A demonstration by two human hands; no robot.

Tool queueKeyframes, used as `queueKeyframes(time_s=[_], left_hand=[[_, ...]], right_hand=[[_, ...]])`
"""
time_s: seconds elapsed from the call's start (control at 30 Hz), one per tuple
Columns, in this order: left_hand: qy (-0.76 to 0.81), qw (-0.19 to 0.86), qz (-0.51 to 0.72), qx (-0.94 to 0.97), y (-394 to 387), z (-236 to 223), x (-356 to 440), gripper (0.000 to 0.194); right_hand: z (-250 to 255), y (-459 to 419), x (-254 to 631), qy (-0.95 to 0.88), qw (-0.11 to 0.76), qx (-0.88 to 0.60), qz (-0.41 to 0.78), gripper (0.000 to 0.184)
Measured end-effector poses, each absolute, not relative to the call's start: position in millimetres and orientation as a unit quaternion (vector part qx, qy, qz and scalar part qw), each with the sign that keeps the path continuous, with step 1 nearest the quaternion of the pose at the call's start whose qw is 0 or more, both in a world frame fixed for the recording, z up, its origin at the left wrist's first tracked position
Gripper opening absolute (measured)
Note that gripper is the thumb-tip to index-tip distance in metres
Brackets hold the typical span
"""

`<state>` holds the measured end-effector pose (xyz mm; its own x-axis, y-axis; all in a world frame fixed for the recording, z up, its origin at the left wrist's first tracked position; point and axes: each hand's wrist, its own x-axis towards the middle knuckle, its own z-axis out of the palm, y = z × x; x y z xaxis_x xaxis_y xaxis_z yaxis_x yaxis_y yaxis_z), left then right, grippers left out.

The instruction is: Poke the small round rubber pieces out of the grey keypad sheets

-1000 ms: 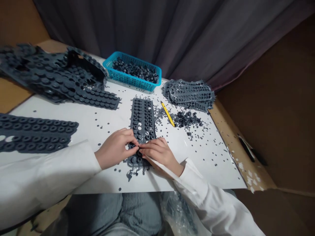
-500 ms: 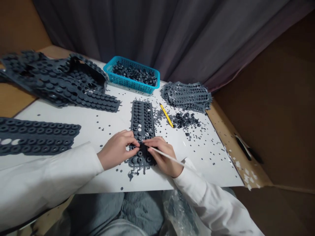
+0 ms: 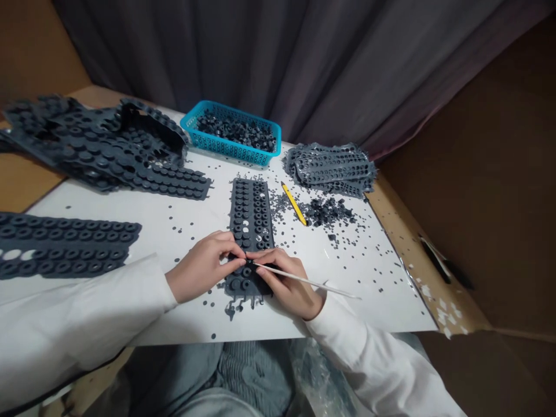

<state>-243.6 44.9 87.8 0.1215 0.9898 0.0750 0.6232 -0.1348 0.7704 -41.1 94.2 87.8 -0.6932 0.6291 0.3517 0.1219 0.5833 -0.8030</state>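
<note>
Right hand [image 3: 289, 284]: clamped on stick [image 3: 325, 286]. Left hand [image 3: 202, 265]: at strip [image 3: 248, 211], fingertips close, hold unclear. White table [image 3: 382, 310]; dark curtain [image 3: 260, 52].

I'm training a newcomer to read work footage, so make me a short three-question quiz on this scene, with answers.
1. Which hand holds the white rod?
2. True or false: the yellow tool lies inside the basket.
3. Where is the basket, relative to the strip under the hands?
A) Nearer the person
B) Beyond it, toward the curtain
C) Underneath it

Key:
1. The right hand.
2. False; it lies on the table, outside the basket.
3. B
</note>
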Motion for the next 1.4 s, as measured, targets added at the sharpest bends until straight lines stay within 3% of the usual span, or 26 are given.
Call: queueKeyframes(time_s=[0.5, 1.2, 1.4], left_hand=[[0.587, 0.282, 0.293, 0.700, 45, 88, -243, 0.019], [0.587, 0.263, 0.276, 0.714, 45, 87, -243, 0.019], [0.583, 0.258, 0.283, 0.717, 44, 86, -245, 0.018]], right_hand=[[71, 100, -41, -0.933, 0.320, -0.098, 0.136, 0.007], [68, 95, -40, -0.943, 0.282, -0.135, 0.113, 0.014], [73, 95, -40, -0.916, 0.305, -0.178, 0.189, 0.016]])
